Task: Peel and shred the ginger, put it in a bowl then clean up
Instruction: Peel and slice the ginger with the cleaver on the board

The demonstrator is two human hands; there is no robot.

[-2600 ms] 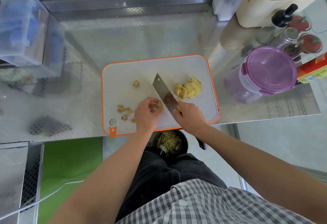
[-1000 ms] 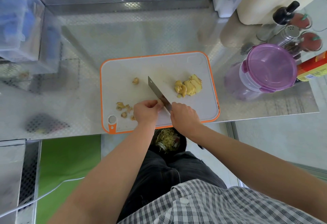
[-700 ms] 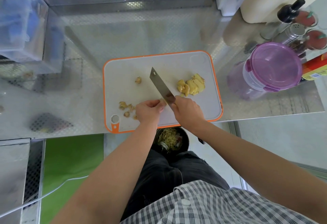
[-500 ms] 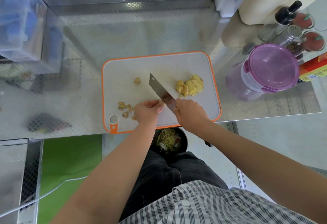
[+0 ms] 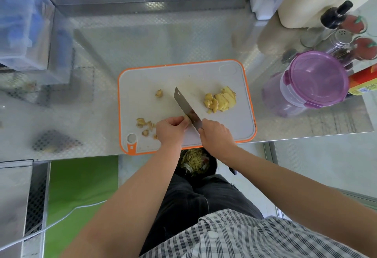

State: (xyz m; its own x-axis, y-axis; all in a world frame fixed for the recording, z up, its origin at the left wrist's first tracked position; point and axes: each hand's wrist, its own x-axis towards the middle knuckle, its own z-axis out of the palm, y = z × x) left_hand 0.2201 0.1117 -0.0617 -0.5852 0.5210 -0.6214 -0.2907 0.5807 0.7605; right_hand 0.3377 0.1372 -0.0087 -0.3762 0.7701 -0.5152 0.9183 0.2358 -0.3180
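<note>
Left hand [image 5: 170,130] pinches a small ginger piece [image 5: 186,118] near the cutting board's [image 5: 142,82] near edge. right hand [image 5: 216,134] grips the cleaver [image 5: 186,107], blade against that piece, tip slanting far-left. Peel scraps [image 5: 145,125] lie toward the near-left corner. Sliced ginger pile [image 5: 221,99] sits farther, by the right edge.
</note>
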